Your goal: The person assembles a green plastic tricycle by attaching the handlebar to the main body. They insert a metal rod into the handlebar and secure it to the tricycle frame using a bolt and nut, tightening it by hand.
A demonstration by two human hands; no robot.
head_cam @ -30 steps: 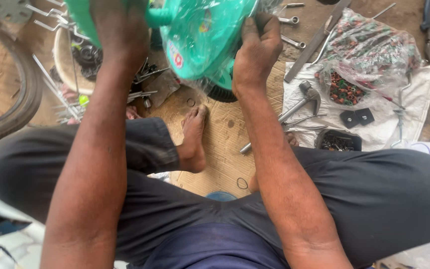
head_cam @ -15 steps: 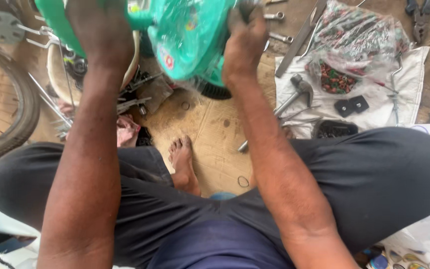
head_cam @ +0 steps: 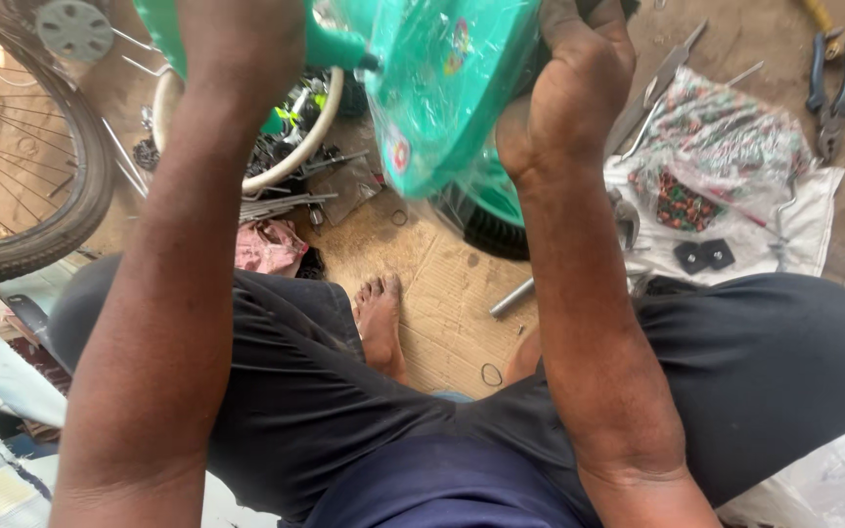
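At the top centre of the frame the right hand [head_cam: 574, 93] is clamped on the rim of the green plastic toy-cycle part in clear film [head_cam: 442, 88], the left hand [head_cam: 242, 44] gripping its green bar; it looks light, stiff, and slippery under the wrap.

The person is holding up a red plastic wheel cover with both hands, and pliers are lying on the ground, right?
Not quite: the plastic wheel cover is green, not red. The head view shows the left hand and right hand holding it, and pliers lying on the ground.
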